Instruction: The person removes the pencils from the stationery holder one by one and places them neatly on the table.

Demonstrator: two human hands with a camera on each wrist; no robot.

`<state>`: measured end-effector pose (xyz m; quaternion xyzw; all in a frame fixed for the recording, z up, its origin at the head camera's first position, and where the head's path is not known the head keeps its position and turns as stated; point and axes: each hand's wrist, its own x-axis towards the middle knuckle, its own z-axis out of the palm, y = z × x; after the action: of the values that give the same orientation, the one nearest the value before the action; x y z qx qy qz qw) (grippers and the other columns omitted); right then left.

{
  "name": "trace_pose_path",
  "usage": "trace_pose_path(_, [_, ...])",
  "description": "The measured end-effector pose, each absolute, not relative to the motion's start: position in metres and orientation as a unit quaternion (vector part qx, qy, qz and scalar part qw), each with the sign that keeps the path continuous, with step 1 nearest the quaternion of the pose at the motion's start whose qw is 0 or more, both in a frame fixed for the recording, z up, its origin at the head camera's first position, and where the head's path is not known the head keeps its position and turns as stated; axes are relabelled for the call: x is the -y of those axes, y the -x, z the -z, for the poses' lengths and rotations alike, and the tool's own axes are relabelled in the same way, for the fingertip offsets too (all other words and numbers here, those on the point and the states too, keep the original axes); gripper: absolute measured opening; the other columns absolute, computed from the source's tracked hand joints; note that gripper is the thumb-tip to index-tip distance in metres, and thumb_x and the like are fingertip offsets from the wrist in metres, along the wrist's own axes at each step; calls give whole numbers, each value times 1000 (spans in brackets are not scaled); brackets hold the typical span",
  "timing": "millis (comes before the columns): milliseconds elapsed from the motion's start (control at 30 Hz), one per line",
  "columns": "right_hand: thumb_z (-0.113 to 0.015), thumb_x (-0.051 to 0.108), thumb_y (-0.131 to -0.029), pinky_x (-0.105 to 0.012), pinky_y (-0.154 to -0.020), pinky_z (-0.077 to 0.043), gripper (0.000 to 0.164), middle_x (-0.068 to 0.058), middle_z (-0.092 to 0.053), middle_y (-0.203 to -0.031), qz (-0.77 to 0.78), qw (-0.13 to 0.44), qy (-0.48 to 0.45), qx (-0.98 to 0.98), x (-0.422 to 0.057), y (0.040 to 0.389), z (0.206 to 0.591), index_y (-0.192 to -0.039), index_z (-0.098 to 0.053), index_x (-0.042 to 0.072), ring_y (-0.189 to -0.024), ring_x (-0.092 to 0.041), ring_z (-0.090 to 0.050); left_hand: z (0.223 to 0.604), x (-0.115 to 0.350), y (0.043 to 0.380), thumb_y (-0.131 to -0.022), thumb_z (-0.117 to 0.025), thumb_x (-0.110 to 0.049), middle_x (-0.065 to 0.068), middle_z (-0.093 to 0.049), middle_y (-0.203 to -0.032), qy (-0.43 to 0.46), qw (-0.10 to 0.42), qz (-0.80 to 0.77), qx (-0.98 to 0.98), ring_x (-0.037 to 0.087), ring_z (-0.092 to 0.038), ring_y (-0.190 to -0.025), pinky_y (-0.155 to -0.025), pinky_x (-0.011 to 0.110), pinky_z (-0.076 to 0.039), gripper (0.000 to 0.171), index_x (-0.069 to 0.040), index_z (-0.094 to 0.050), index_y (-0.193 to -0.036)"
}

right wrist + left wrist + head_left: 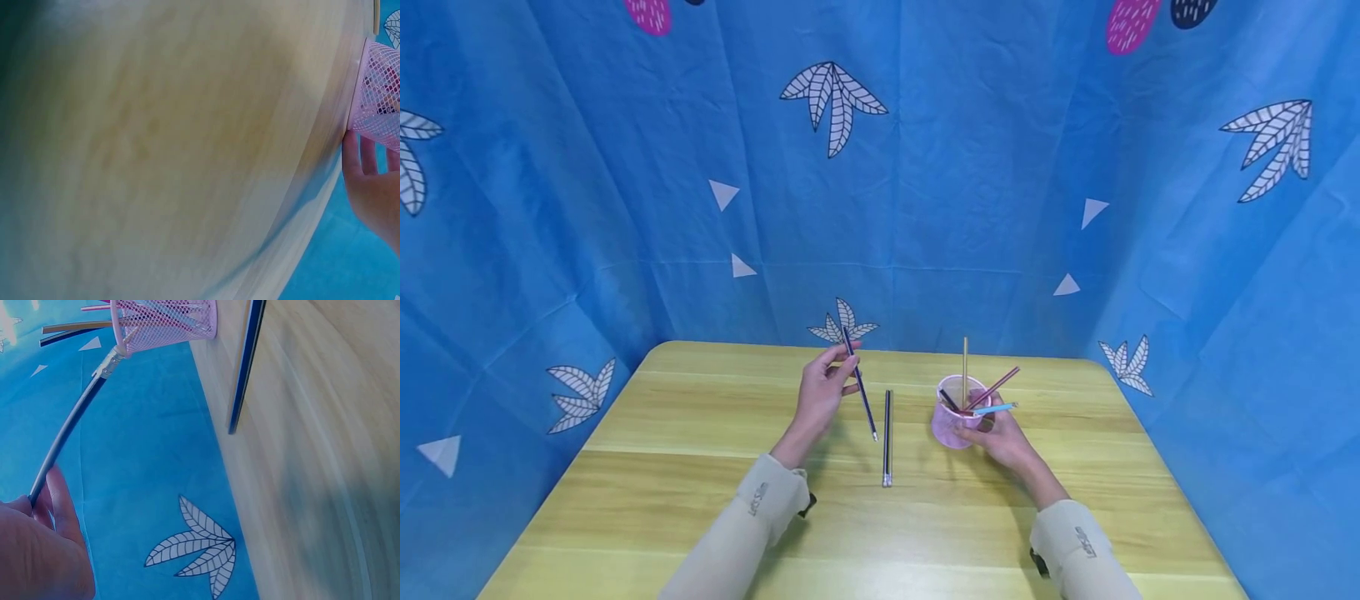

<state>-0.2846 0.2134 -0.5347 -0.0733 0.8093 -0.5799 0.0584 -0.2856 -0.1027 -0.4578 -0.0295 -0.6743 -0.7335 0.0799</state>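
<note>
The fingers of the left hand are pinching one dark pencil, with only a thin gap between them for it. The pencil is leaning in the air over the desk, with its metal end pointing down. The right hand is holding the side of the pink cup, its fingers curling round it, and the cup seems to be standing on the desk. To do this well, I think the pinch should be snug but soft, so the pencil is not spinning or slipping. The cup is looking light, so the right hand should be gripping it gently and not tipping it. The held pencil is looking long, thin and straight. The cup is showing lots of tiny holes, and a yellow pencil, a reddish pencil and a blue pencil are poking out. Between the held pencil and the cup, two dark pencils are lying side by side. Behind, a blue cloth is hanging
</note>
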Motion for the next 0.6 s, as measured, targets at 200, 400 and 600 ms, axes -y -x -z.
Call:
trace_pose_path(200, [-80, 9, -89, -55, -109, -54, 73, -30, -53, -142, 582, 58, 73, -808, -213, 286, 535, -148, -38, 4, -132, -50, -55, 461, 104, 287, -102, -65, -12, 19, -64, -114, 26, 81, 729, 679, 15, -65, -87, -84, 38, -67, 29, -11, -70, -131])
trace_pose_path(400, [-81, 12, -89, -56, -109, -54, 74, -30, -54, -142, 574, 57, 76, -813, -214, 288, 536, -148, -38, 4, -132, -50, -55, 464, 105, 289, -101, -68, -12, 16, -68, -116, 18, 77, 728, 681, 15, -65, -88, -83, 42, -67, 28, -10, -71, -129])
trace_pose_path(600, [-81, 12, -89, -56, -109, -54, 75, -31, -54, -142, 569, 57, 72, -817, -215, 289, 537, -149, -37, 3, -131, -50, -56, 467, 107, 291, -100, -69, -12, 17, -68, -117, 17, 64, 727, 683, 14, -66, -88, -75, 30, -67, 34, -5, -68, -133])
